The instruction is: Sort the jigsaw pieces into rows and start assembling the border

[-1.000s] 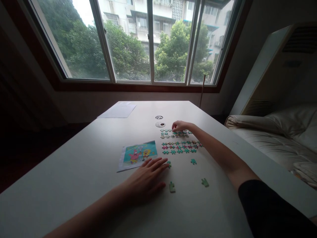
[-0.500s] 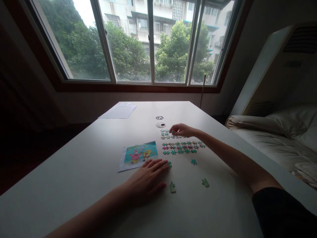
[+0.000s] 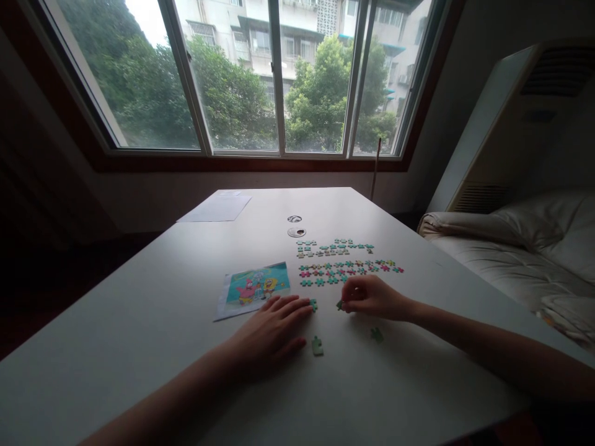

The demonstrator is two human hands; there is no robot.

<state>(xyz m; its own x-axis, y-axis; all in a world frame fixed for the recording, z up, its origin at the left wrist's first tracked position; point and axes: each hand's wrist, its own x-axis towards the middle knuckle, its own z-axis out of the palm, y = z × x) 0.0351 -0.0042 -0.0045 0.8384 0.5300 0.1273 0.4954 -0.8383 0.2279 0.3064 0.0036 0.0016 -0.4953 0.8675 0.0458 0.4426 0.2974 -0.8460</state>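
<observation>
Right hand (image 3: 372, 298) has come back from the far puzzle rows (image 3: 334, 250), pinching a teal piece (image 3: 339, 305) near the left hand (image 3: 272, 334), which stays spread flat.

- White bench (image 3: 153, 322), long, running toward the window.
- Cartoon picture card (image 3: 253, 288) flat near its middle.
- Rows of teal and pink puzzle pieces (image 3: 346, 267) right of the card.
- Two loose green pieces (image 3: 317, 345) nearer, apart.
- Paper sheet (image 3: 214, 207) at the far left.
- Two round discs (image 3: 296, 231) beyond the rows.
- Left hand (image 3: 269, 334) flat beside the card.
- Teal piece (image 3: 340, 305) pinched by the right hand (image 3: 372, 298).
</observation>
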